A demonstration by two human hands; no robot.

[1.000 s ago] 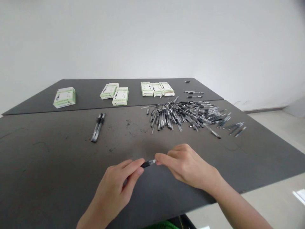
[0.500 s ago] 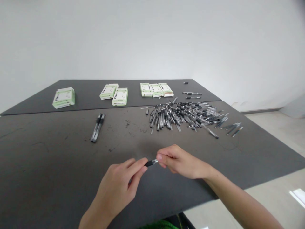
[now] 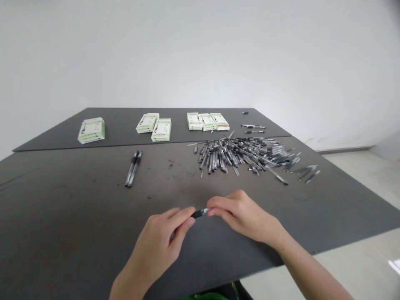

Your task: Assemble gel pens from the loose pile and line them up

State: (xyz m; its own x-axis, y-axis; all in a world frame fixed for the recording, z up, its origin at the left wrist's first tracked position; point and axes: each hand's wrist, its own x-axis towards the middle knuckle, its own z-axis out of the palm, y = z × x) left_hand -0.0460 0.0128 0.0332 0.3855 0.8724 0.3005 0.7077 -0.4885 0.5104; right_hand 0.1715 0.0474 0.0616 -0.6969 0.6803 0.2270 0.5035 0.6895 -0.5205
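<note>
Above the table's near part, my left hand [image 3: 165, 233] is closed around the body of a pen [image 3: 197, 213], its black grip and clear front end showing between the two hands. The rest of that pen is hidden in my left palm. My right hand [image 3: 242, 216] pinches the pen's tip end between thumb and fingers; whether a small part is in that pinch I cannot make out. Two capped pens [image 3: 133, 168] lie side by side beyond my left hand. Farther off to the right spreads a large pile of pens and pen parts [image 3: 237, 154].
Light-green boxes stand along the far table: one at left [image 3: 91, 131], a pair [image 3: 161, 130] nearer the middle, three together [image 3: 207, 121]. Several loose pens [image 3: 253, 126] lie at the far right. Thin refills [image 3: 304, 173] lie right of the pile. A seam crosses the dark table [image 3: 78, 208].
My right hand has turned at the pen's tip, its thumb now lower and the knuckles raised. My left hand keeps its hold. The whole view has shifted slightly.
</note>
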